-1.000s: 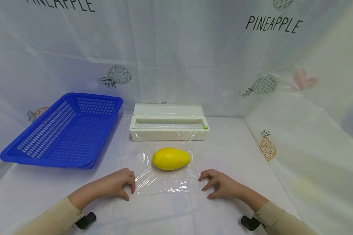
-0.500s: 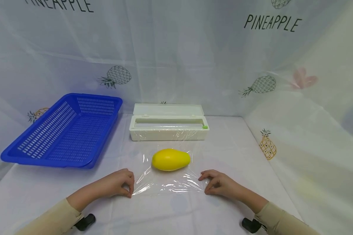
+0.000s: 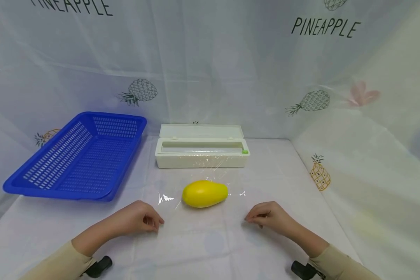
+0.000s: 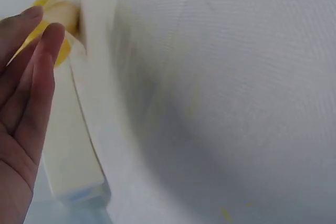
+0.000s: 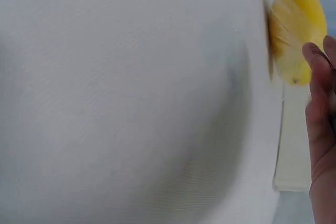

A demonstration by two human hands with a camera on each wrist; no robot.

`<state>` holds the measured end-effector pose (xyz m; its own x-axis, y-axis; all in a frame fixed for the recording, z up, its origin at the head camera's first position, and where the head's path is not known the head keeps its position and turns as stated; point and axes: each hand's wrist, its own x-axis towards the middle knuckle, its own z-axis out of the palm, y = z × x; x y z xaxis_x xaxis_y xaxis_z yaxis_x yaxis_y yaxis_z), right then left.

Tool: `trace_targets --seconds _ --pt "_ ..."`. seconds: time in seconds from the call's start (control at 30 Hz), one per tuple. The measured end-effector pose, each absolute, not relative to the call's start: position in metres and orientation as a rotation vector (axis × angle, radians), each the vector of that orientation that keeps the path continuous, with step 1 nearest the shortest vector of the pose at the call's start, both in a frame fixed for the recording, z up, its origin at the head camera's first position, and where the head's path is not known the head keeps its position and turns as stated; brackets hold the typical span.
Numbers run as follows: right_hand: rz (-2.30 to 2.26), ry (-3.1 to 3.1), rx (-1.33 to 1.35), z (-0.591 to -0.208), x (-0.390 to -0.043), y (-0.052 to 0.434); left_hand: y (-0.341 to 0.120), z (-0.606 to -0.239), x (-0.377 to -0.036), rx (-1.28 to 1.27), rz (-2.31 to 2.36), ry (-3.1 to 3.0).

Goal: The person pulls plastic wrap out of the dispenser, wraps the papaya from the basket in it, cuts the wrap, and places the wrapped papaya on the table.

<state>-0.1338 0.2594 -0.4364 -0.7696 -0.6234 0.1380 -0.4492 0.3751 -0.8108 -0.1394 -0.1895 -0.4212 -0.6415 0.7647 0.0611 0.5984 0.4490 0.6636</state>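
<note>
A smooth yellow mango (image 3: 204, 193) lies on its side on a sheet of clear film (image 3: 199, 212) spread over the white table (image 3: 280, 171), just in front of the white film box (image 3: 201, 151). The film is almost invisible, catching light in small glints beside the fruit. The left hand (image 3: 140, 221) rests near the film's left front corner, fingers curled, pinching its edge. The right hand (image 3: 269, 218) mirrors it at the right corner, fingertips pinched on the film. Both forearms reach in low over the table. A blue basket (image 3: 77, 157) sits to the far left.
</note>
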Motion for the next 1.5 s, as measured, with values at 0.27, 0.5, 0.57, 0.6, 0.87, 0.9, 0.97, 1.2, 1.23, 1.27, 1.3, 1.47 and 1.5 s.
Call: trace_targets --seconds 0.27,0.5,0.57,0.6,0.87,0.9,0.97,1.2,1.23,1.27,1.3,1.47,1.5 --pt "-1.397 2.483 -0.797 -0.420 -0.132 0.255 -0.193 -0.411 -0.141 1.284 0.972 2.567" --pt "-1.399 2.469 -0.977 -0.413 -0.137 0.260 -0.195 -0.402 -0.144 1.476 0.822 2.713" --pt "-1.382 2.473 -1.080 -0.413 -0.138 0.260 -0.196 -0.401 -0.144 1.478 0.799 2.732" --pt "-1.370 2.475 -1.119 -0.413 -0.139 0.260 -0.197 -0.401 -0.144 1.487 0.796 2.745" --pt "-1.195 2.611 -1.193 -0.411 -0.142 0.259 -0.197 -0.400 -0.149 1.700 0.848 2.865" --pt "-1.199 2.639 -1.191 -0.411 -0.143 0.258 -0.196 -0.400 -0.150 1.695 0.863 2.886" --pt "-1.222 2.701 -1.158 -0.411 -0.143 0.258 -0.194 -0.399 -0.150 1.652 0.878 2.939" --pt "-1.515 2.729 -0.775 -0.416 -0.146 0.254 -0.188 -0.400 -0.154 1.378 0.944 3.079" --pt "-1.572 2.706 -0.732 -0.417 -0.147 0.252 -0.187 -0.400 -0.155 1.340 0.959 3.092" --pt "-1.627 2.685 -0.700 -0.418 -0.149 0.251 -0.186 -0.400 -0.156 1.298 0.976 3.102" --pt "-1.685 2.657 -0.665 -0.419 -0.151 0.250 -0.185 -0.400 -0.157 1.258 0.990 3.111" --pt "-1.835 2.591 -0.529 -0.420 -0.165 0.246 -0.179 -0.399 -0.166 1.019 1.059 3.137" --pt "-1.836 2.593 -0.501 -0.420 -0.168 0.246 -0.177 -0.400 -0.168 0.973 1.076 3.139"
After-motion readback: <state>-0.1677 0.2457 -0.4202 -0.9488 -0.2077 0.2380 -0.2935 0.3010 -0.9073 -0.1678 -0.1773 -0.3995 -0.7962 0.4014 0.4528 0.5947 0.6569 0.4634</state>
